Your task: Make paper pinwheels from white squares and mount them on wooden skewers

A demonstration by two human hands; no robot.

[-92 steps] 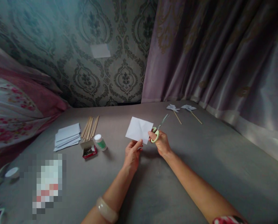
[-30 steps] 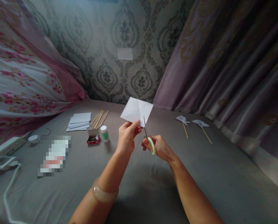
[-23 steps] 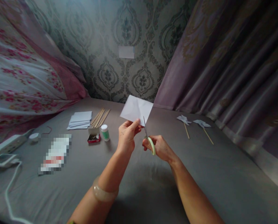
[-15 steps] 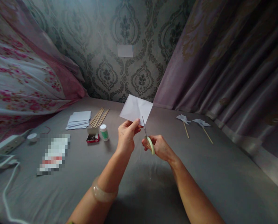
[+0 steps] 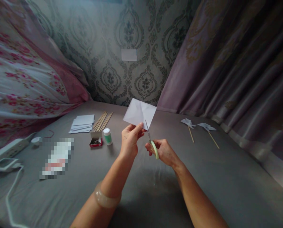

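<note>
My left hand (image 5: 131, 136) pinches the lower edge of a creased white square of paper (image 5: 139, 112), holding it up above the grey sheet. My right hand (image 5: 163, 152) is closed around the pale green handles of a pair of scissors (image 5: 154, 149). The blades point up and away, lying at the paper's lower corner just right of my left fingertips. Whether the blades are fully closed is too small to tell.
On the left are stacked white paper (image 5: 82, 123), thin wooden sticks (image 5: 102, 122), a red box of small metal pieces (image 5: 96, 142), a white-green bottle (image 5: 107, 136) and a power strip (image 5: 10, 148). Two paper pinwheels (image 5: 188, 123) on sticks lie at right. A patterned wall stands behind.
The whole view has shifted slightly, so everything sits a little lower and to the right. Both hands keep nearly the same hold on the paper and scissors.
</note>
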